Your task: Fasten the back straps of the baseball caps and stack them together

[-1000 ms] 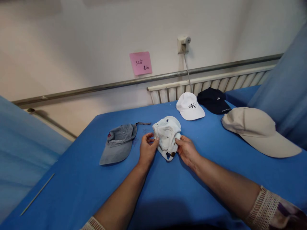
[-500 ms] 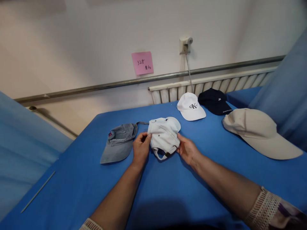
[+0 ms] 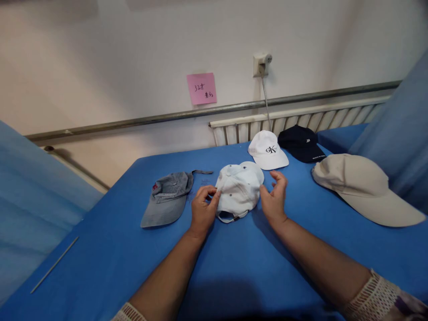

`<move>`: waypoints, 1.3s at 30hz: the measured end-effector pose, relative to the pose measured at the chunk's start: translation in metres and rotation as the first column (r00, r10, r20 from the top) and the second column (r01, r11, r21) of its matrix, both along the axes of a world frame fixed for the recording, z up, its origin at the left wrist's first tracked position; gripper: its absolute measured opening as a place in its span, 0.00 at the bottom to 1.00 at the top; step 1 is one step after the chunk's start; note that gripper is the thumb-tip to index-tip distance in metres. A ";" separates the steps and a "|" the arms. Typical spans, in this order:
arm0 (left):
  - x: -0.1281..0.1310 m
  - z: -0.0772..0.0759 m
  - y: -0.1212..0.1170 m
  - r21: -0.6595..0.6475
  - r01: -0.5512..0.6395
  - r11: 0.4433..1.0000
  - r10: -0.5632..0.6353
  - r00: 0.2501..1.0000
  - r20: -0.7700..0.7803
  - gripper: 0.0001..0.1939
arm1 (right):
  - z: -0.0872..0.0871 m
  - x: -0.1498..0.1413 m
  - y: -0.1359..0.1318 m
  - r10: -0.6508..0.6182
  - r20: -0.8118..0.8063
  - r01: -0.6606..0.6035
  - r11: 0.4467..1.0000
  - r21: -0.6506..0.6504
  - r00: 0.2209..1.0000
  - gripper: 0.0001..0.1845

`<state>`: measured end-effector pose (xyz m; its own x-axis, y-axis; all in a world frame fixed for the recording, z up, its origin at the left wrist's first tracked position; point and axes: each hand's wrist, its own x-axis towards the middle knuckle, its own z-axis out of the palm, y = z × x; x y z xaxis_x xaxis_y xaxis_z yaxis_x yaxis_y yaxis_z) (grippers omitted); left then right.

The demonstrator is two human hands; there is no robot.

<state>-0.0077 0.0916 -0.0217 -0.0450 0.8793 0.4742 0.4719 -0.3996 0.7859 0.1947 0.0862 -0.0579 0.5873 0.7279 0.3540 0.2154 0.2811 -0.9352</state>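
A pale, light-blue baseball cap (image 3: 239, 189) rests on the blue cover, its brim pointing away from me and its strap opening facing me. My left hand (image 3: 204, 208) pinches the cap's left edge between thumb and fingers. On the other side, my right hand (image 3: 274, 198) is open, fingers apart and raised, with the thumb at the cap's right side; whether it touches is unclear. A grey-blue cap (image 3: 170, 196) with a loose strap lies left of my left hand. Behind the pale cap sits a white cap (image 3: 264, 147) with black letters.
A dark navy cap (image 3: 299, 141) and a large beige cap (image 3: 359, 183) lie on the right. A thin stick (image 3: 55, 264) is at the left edge of the blue-covered surface (image 3: 113, 249). Behind are a radiator (image 3: 240, 133), a metal rail (image 3: 150, 119) and blue curtains (image 3: 30, 200).
The pale cap has shifted right, away from the grey-blue cap's strap, and now sits flatter. My right hand has let go of its edge and opened; my left hand moved right with it.
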 end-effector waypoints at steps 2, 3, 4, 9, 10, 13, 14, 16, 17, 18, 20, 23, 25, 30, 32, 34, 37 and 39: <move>0.006 0.000 -0.004 0.000 0.037 0.999 -0.037 0.999 -0.022 0.06 | 0.006 0.001 -0.003 0.052 0.269 -0.084 0.990 0.112 0.962 0.22; 0.009 0.000 -0.007 -0.003 0.054 0.999 -0.054 0.998 -0.025 0.06 | 0.009 -0.001 -0.005 0.103 0.367 -0.151 0.983 0.105 0.924 0.22; 0.011 0.000 -0.010 -0.012 0.071 0.997 -0.072 0.997 -0.022 0.06 | 0.010 -0.003 -0.007 0.164 0.439 -0.211 0.975 0.061 0.884 0.21; 0.022 0.002 -0.022 -0.114 0.234 0.966 -0.226 0.971 0.076 0.08 | 0.003 -0.011 -0.009 0.363 0.474 -0.341 0.930 -0.134 0.802 0.16; 0.023 0.001 -0.022 -0.131 0.267 0.955 -0.255 0.961 0.106 0.08 | 0.001 -0.010 -0.007 0.382 0.429 -0.359 0.923 -0.136 0.819 0.12; 0.021 -0.002 -0.017 -0.163 0.231 0.959 -0.205 0.966 0.159 0.11 | -0.006 -0.009 -0.001 0.431 0.165 -0.410 0.900 -0.148 0.887 0.08; 0.019 -0.005 -0.014 -0.176 0.184 0.967 -0.159 0.976 0.150 0.14 | -0.008 -0.009 0.000 0.442 0.050 -0.431 0.890 -0.149 0.896 0.08; 0.016 -0.010 -0.007 -0.216 0.113 0.970 -0.094 0.991 0.096 0.19 | -0.010 -0.010 0.004 0.465 -0.162 -0.485 0.866 -0.123 0.871 0.10; 0.015 -0.013 -0.004 -0.239 0.102 0.966 -0.090 0.994 0.060 0.20 | -0.011 -0.010 0.005 0.478 -0.246 -0.513 0.853 -0.098 0.843 0.11; 0.014 -0.016 -0.002 -0.260 0.104 0.960 -0.102 0.995 0.022 0.21 | -0.012 -0.011 0.006 0.493 -0.315 -0.539 0.840 -0.071 0.811 0.12; 0.013 -0.021 0.000 -0.279 0.122 0.953 -0.145 0.987 -0.063 0.22 | -0.011 -0.013 0.007 0.523 -0.405 -0.581 0.813 -0.027 0.750 0.14; 0.013 -0.028 0.002 -0.285 0.142 0.948 -0.213 0.948 -0.236 0.22 | -0.009 -0.013 0.007 0.532 -0.443 -0.599 0.801 -0.015 0.722 0.15; 0.012 -0.030 0.005 -0.292 0.144 0.946 -0.249 0.897 -0.365 0.19 | -0.008 -0.013 0.006 0.527 -0.430 -0.595 0.803 -0.031 0.733 0.15; 0.013 -0.028 0.014 -0.282 0.112 0.953 -0.253 0.805 -0.537 0.10 | -0.010 -0.014 0.006 0.521 -0.372 -0.572 0.820 -0.034 0.768 0.13; 0.016 -0.026 0.016 -0.297 0.101 0.950 -0.264 0.769 -0.583 0.09 | -0.011 -0.014 0.007 0.518 -0.362 -0.565 0.825 -0.027 0.775 0.13; 0.018 -0.025 0.015 -0.298 0.075 0.952 -0.256 0.731 -0.632 0.09 | -0.011 -0.014 0.006 0.519 -0.355 -0.563 0.826 -0.027 0.777 0.13; 0.021 -0.023 0.013 -0.285 0.020 0.958 -0.216 0.704 -0.677 0.07 | -0.008 -0.013 0.005 0.528 -0.334 -0.564 0.826 -0.015 0.781 0.11; 0.020 -0.022 0.012 -0.289 -0.006 0.957 -0.199 0.709 -0.676 0.06 | -0.007 -0.012 0.004 0.525 -0.321 -0.554 0.832 0.000 0.788 0.10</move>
<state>0.0121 0.1034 -0.0437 0.2967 0.9500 0.0976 0.8911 -0.3122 0.3293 0.1824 0.0905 -0.0646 0.1539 0.9771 0.1470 -0.2362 0.1808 -0.9547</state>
